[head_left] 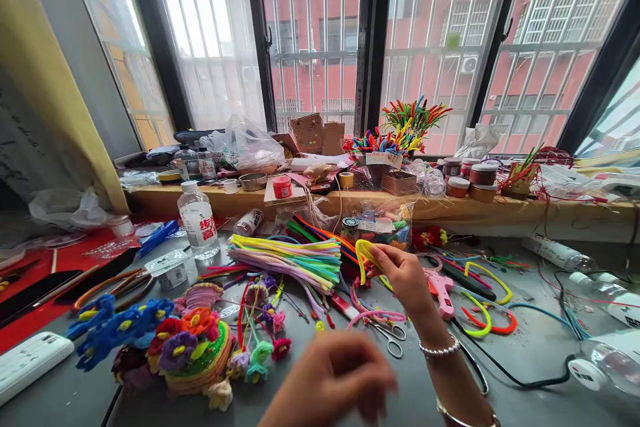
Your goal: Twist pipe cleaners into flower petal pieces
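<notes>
My right hand (397, 273) pinches a bent yellow pipe cleaner (363, 260), which forms a narrow loop above the table. Nearer the camera, my left hand (340, 377) is blurred, its fingers curled; whether anything is between them cannot be made out. Beyond the hands lies a bundle of pastel pipe cleaners (285, 260). Scissors (393, 335) rest on the grey table (300, 407) between my hands, and a pink glue gun (441, 292) lies just right of my right hand. Small pipe-cleaner flowers (257, 360) are spread to the left of my left hand.
A blue, red and purple flower piece (180, 350) sits at the left, near a white power strip (33, 367). An upright water bottle (199, 220) stands behind it. Loose pipe cleaners (487, 320), a black cable (525, 385) and lying bottles (613, 360) occupy the right. A cluttered ledge (240, 207) runs behind.
</notes>
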{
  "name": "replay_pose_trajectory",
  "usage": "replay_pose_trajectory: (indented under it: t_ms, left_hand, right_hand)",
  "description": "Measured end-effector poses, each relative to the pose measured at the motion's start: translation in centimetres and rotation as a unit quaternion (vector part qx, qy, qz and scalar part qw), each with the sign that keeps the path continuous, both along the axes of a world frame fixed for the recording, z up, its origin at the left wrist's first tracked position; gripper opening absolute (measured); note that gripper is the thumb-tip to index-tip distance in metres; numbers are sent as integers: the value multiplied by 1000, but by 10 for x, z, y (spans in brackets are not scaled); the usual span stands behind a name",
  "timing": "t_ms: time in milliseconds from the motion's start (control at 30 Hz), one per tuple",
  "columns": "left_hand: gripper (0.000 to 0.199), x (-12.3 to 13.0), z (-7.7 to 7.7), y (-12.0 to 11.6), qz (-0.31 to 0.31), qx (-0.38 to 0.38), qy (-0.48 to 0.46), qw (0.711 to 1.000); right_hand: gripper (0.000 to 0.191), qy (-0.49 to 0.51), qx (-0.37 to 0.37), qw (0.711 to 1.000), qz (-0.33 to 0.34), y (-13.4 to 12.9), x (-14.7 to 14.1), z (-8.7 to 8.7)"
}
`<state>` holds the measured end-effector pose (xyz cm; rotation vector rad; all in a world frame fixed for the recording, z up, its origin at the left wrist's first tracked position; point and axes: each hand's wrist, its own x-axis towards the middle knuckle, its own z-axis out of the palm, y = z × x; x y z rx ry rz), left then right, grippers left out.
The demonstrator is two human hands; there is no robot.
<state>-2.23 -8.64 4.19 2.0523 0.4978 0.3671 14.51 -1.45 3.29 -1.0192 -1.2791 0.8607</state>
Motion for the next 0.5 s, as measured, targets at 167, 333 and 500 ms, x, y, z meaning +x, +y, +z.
replay_pose_trajectory:
  t_ms: [167,333,500]
  left_hand:
    - [49,23,0,67,418,-40,-274,865]
    - [59,46,-19,99,329,-161,-317,875]
    - [61,48,-39,108,263,-234,-341,872]
  right_hand:
    - [35,-17,3,1000,1,1,-11,-4]
    - [33,-23,19,1000,7,4,-20,-12]
    - [32,-23,9,1000,-3,8,-27,-21]
